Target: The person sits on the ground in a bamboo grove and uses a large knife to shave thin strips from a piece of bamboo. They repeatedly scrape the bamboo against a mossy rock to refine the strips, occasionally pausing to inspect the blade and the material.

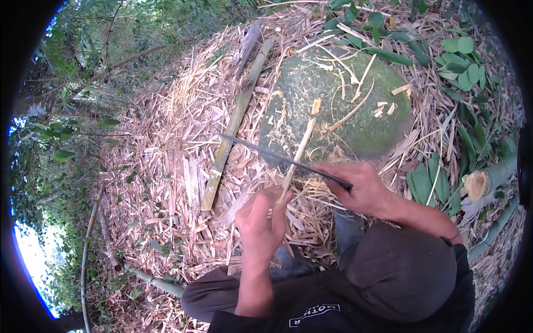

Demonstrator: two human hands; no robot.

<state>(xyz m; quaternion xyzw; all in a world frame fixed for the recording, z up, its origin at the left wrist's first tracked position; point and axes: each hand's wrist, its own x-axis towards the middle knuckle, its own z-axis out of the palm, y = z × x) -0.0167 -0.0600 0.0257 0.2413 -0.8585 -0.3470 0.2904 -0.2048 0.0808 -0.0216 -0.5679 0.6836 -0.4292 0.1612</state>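
Observation:
My left hand [261, 217] is closed around the lower end of a pale strip of split bamboo or wood [302, 143], which slants up and away over the edge of a mossy boulder [383, 130]. In my right hand [360, 186] is a long, dark knife [258, 148], gripped near its butt end. Its narrow blade points left and crosses the strip just above my left fingers; whether the edge bites into it I cannot tell. Thin shavings and short chips [383, 109] lie on the boulder.
A long greenish bamboo slat [240, 117] lies left of the boulder, beside a grey piece of wood [248, 44]. Dry leaves and shavings [166, 166] cover the ground. Leafy stems [461, 61] and a cut log end [476, 185] are at the right. Bamboo poles [89, 244] stretch along the left.

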